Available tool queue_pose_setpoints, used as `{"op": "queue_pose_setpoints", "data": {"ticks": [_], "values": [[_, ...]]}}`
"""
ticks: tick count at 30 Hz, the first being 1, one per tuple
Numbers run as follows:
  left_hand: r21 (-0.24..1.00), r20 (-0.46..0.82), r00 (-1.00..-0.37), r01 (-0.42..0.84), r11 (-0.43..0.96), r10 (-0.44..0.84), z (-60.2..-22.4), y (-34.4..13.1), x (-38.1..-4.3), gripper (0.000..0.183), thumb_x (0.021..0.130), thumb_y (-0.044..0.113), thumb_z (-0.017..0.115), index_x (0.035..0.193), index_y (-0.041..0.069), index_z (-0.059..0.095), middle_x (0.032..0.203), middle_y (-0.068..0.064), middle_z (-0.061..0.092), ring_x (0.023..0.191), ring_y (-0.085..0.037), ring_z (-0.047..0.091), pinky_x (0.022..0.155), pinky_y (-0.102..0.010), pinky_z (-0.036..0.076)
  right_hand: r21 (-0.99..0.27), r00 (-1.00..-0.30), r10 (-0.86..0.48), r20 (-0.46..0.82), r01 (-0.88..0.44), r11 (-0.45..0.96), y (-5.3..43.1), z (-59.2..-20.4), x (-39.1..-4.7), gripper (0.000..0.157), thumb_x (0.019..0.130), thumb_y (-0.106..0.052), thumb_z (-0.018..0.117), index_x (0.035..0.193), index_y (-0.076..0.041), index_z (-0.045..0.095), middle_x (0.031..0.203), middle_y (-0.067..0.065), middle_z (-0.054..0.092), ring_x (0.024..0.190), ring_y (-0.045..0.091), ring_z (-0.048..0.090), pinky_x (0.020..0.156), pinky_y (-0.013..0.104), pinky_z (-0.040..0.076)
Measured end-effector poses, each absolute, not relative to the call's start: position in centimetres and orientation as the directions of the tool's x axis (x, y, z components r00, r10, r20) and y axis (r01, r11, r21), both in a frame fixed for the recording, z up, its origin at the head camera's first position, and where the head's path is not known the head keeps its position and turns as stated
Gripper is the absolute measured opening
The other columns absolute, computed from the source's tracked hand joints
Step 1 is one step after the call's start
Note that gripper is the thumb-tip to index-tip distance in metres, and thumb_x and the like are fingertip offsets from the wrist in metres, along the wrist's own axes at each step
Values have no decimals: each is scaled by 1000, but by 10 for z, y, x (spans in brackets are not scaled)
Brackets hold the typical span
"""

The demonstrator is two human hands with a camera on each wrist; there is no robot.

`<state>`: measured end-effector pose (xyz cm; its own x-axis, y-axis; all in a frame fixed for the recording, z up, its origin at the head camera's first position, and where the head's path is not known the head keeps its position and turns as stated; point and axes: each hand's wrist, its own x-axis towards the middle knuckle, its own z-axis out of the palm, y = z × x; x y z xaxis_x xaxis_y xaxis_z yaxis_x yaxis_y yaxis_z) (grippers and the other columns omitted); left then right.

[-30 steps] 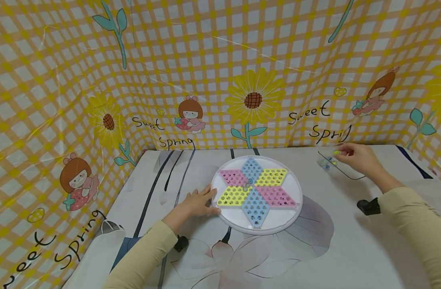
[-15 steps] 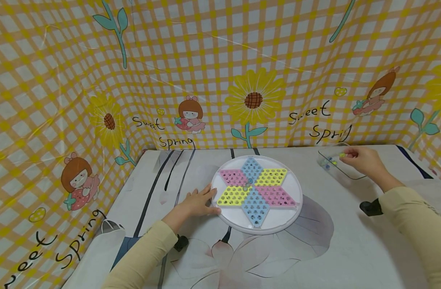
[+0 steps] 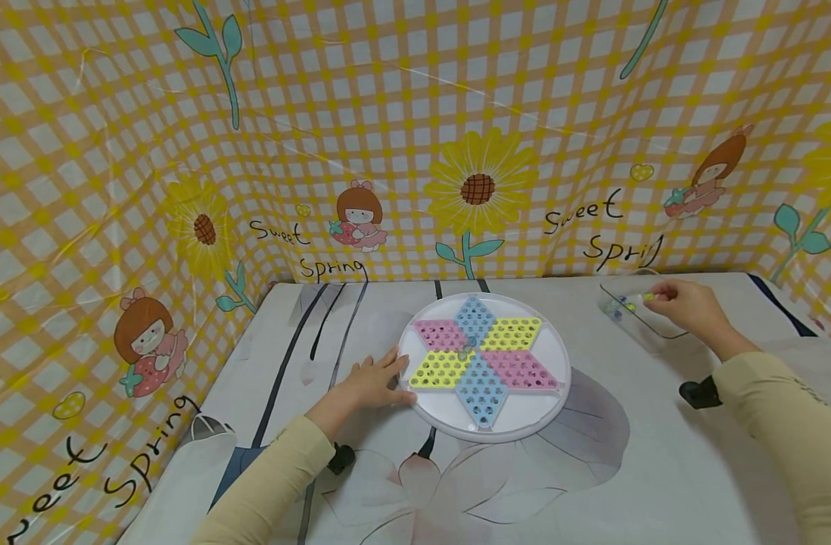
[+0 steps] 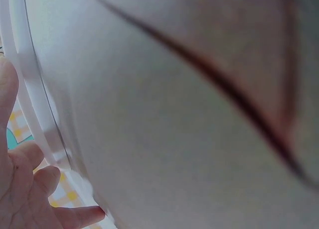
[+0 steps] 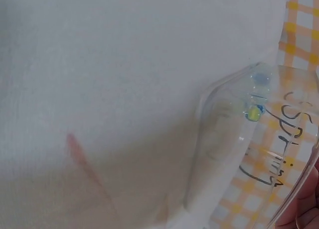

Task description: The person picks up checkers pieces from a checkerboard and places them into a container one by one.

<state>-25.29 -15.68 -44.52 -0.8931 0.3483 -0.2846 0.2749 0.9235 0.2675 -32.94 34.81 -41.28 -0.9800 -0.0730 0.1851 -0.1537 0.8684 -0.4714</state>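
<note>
A round white Chinese checkers board [image 3: 425,405] carries a six-pointed star of blue, yellow and pink sections full of holes. Against its left rim rests my left hand [image 3: 371,382], fingers spread; in the left wrist view the fingers [image 4: 77,216] lie along the rim's edge. At the right, my right hand [image 3: 691,306] is over a clear plastic box [image 3: 650,329] and pinches a small yellow-green marble [image 3: 649,297]. Several marbles [image 3: 620,306] lie at the box's left end. In the right wrist view, only part of the hand [image 5: 304,211] shows beside the box.
Checked yellow cloth [image 3: 402,98] hangs behind and to the left of the white table [image 3: 524,507]. A white object with a looped handle [image 3: 207,435] and a dark blue patch [image 3: 234,469] are at the left. A few clear marbles [image 3: 466,350] sit at the star's centre.
My right hand has moved slightly right and down over the box, with the yellow-green marble between its fingertips. The left hand and the board have stayed in place.
</note>
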Motion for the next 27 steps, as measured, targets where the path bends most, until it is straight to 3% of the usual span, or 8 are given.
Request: {"op": "queue_pose_setpoints", "data": {"ticks": [16,27], "values": [[270,-280,-895,274,923,348,-445,-157,-252,80,82,57,56,146,20,25,154,-5,13,131,-51,19,104,-63,19,-470,-978,-74,197,-160,868,348,-408,-329,30,85,-17,59,97,10,58,76,12,57,67,16,47,57,27,37],[267,-283,-894,276,923,349,-445,-157,-253,80,82,57,55,146,20,25,154,-5,12,131,-51,19,104,-63,19,-498,-974,-96,204,-187,847,313,-386,-325,33,88,-21,57,104,8,58,81,13,56,71,22,45,55,27,35]]}}
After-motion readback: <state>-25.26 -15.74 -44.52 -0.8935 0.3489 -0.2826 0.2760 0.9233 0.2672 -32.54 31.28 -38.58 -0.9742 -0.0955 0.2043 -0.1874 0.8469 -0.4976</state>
